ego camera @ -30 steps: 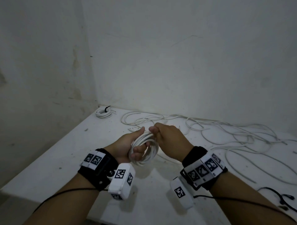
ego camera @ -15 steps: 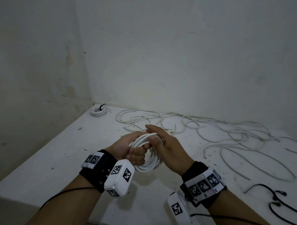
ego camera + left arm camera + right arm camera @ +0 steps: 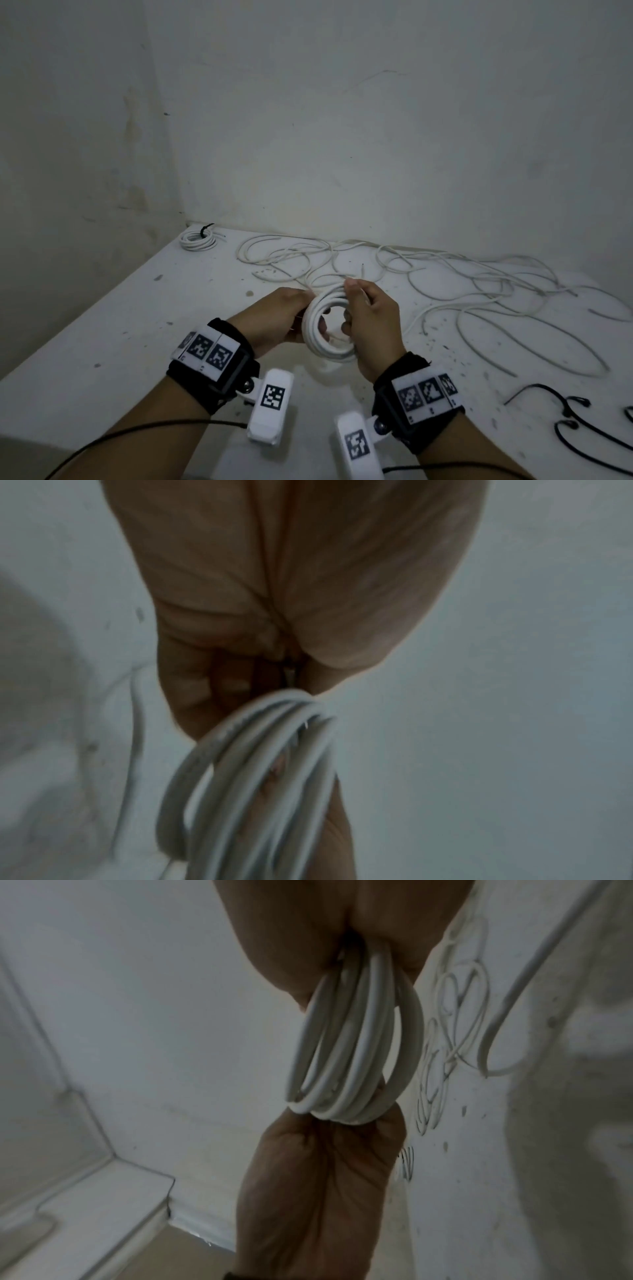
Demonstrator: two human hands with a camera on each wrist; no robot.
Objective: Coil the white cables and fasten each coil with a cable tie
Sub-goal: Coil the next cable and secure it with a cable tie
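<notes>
White coil (image 3: 327,327) held upright above table (image 3: 102,329), betw. both hands: left hand (image 3: 274,317) grips its left side, fingers curled round the loops; right hand (image 3: 371,317) pinches top and right side. One tied coil (image 3: 198,238) at far corner, loose cables (image 3: 445,274) spread behind, 2 black ties (image 3: 561,407) at right.

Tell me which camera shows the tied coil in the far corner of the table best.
The head view. The tied coil lies whole in the table's far left corner, a black tie round it. The left wrist view shows only the left hand gripping the coil in hand; the right wrist view shows that same coil, not the tied one.
</notes>
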